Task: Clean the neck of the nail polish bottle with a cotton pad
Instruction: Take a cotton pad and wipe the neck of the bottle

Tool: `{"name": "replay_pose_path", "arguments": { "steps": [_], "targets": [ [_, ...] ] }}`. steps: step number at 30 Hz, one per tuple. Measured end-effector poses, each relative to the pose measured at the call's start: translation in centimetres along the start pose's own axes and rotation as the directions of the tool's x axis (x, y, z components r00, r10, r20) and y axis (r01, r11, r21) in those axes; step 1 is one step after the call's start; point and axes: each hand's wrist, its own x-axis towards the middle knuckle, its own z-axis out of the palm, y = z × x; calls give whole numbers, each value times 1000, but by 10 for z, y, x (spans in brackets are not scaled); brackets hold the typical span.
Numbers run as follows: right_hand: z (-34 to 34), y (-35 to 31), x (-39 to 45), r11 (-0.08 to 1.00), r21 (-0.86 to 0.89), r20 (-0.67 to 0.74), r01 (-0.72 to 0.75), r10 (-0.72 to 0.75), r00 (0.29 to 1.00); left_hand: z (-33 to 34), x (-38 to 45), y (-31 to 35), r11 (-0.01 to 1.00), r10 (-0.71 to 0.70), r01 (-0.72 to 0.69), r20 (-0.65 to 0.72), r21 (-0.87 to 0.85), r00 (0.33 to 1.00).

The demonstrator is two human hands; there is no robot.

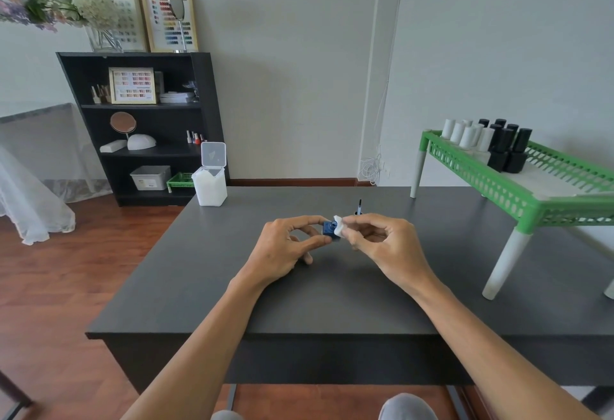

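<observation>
My left hand (285, 247) pinches the small square blue nail polish bottle (329, 229) just above the dark grey surface (332, 303); my right hand (382, 240) presses a folded white cotton pad (339, 227) against its neck. Tilted and uncapped, it could spill if I rub hard.

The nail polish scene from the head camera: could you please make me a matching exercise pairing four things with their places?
Things:
1. blue nail polish bottle
2. cotton pad
3. cotton pad box
4. black and white bottles

Places:
A. on the green rack
B. pinched in the right hand
C. far left table corner, lid open
D. held by the left hand

Pairs: 1-D, 2-B, 3-C, 4-A
</observation>
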Motion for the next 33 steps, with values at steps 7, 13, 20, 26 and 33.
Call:
{"name": "replay_pose_path", "arguments": {
  "steps": [7, 13, 20, 26, 33],
  "targets": [
    [0, 0, 0, 996, -81, -10, 30, -31, 999, 0, 1, -1, 1000, -4, 4, 17, 26, 1000],
    [0, -1, 0, 995, -97, -10, 40, -41, 999, 1, 2, -2, 999, 8, -9, 23, 34, 1000],
    [2, -1, -1, 993, -104, -25, 56, -59, 998, 2, 2, -4, 998, 30, -32, 30, 59, 999],
    [3, -1, -2, 987, -131, -16, 89, -92, 996, 2, 3, -5, 997, 39, -41, 36, 61, 999],
    [2, 0, -2, 981, -149, 1, 124, -125, 992, 1, 1, -4, 997, 57, -58, 34, 52, 998]
  ]
}}
